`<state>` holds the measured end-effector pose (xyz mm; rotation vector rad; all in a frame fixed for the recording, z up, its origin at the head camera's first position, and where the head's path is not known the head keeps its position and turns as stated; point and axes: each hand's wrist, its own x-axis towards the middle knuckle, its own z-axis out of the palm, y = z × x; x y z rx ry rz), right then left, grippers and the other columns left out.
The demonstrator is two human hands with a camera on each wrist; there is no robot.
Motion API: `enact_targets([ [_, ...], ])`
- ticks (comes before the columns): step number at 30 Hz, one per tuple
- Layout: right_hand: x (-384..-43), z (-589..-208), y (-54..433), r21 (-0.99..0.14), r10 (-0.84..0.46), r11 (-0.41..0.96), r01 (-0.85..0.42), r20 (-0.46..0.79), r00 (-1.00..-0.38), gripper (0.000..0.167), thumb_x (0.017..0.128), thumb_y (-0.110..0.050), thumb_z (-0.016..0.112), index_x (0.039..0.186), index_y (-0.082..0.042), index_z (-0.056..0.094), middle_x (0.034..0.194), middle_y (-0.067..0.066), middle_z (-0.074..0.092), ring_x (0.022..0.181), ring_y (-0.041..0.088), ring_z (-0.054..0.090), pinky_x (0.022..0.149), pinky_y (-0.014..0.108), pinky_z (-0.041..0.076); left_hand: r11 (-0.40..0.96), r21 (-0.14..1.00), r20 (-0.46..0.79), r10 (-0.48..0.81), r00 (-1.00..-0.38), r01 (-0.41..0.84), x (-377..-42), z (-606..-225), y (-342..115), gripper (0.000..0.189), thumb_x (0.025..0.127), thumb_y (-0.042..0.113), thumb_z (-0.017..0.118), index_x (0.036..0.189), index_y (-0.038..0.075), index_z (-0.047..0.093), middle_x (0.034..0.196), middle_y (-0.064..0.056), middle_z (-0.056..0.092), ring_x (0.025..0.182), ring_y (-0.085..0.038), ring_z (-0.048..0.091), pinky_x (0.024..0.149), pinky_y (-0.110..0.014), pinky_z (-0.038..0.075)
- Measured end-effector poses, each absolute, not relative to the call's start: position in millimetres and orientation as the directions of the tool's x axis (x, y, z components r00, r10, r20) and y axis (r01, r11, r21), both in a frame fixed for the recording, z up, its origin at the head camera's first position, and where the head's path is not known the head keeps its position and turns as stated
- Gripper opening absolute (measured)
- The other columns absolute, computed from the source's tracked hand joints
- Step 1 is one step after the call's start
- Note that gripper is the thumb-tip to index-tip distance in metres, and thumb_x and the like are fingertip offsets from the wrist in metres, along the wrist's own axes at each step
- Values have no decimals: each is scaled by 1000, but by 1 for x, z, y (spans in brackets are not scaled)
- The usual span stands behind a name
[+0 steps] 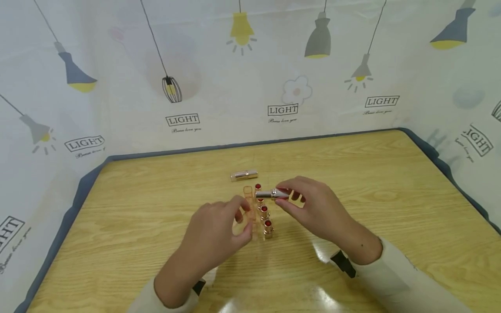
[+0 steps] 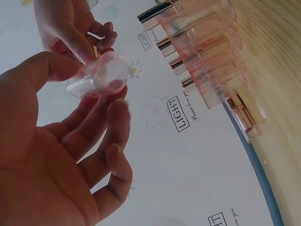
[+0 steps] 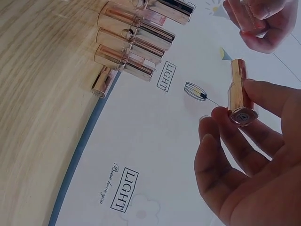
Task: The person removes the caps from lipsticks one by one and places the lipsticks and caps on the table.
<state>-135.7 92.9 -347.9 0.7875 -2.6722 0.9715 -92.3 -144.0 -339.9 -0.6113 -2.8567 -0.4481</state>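
Observation:
My left hand (image 1: 219, 230) pinches a clear pinkish lipstick cap (image 2: 101, 75) between thumb and fingers. Across from it, my right hand (image 1: 317, 204) grips a shiny gold lipstick tube (image 3: 240, 94) near its base, the tube lying level in the head view with its other end toward my left hand. Below the hands stands a row of uncapped gold lipsticks (image 1: 268, 228) with dark red tops. Alongside them, to the left, runs a row of clear pink-orange caps (image 1: 248, 191), partly covered by my left fingers.
A capped lipstick (image 1: 244, 174) lies on its side behind the rows. Everything rests on a wood-grain table (image 1: 156, 187) with a blue-grey edge. A white cloth (image 1: 235, 87) printed with lamps rises along the back and sides.

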Motion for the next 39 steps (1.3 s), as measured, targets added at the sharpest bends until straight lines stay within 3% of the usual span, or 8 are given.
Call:
enact_targets([
  [4,-136,-351,94,-543,-416,637,-547,355,-837,24,90,-23,76,112,-14,73,93,-6,69,81,10,62,66,26,53,865,243,205,397,-894,440,-90,-339,-143,23,82,36,74,97,23,62,70,16,65,47,2,40,64,-27,45],
  [9,-136,-352,93,-548,-407,648,-529,338,-848,21,91,-22,75,110,-15,72,92,-6,69,80,11,62,65,27,52,844,273,181,426,-886,462,-88,-338,-141,20,80,32,75,93,22,62,76,13,65,55,0,45,63,-26,44],
  [19,-137,-350,90,-568,-412,656,-497,283,-866,16,94,-22,71,108,-16,66,91,-9,68,78,8,59,64,25,49,821,322,104,465,-879,472,-88,-343,-139,25,79,24,77,98,22,61,84,10,61,54,-3,44,53,-21,39],
  [29,-137,-351,90,-546,-425,665,-509,284,-860,34,98,-23,66,130,-12,64,97,-5,69,81,7,61,66,25,50,811,265,104,514,-851,522,-89,-347,-139,21,82,26,75,99,23,64,83,11,67,50,0,42,54,-22,39],
  [39,-137,-352,90,-551,-429,663,-507,276,-860,22,98,-20,66,118,-13,63,94,-5,69,81,8,62,66,26,50,804,237,60,547,-835,545,-87,-348,-137,22,81,29,79,98,21,66,82,10,69,60,-2,52,58,-24,42],
])
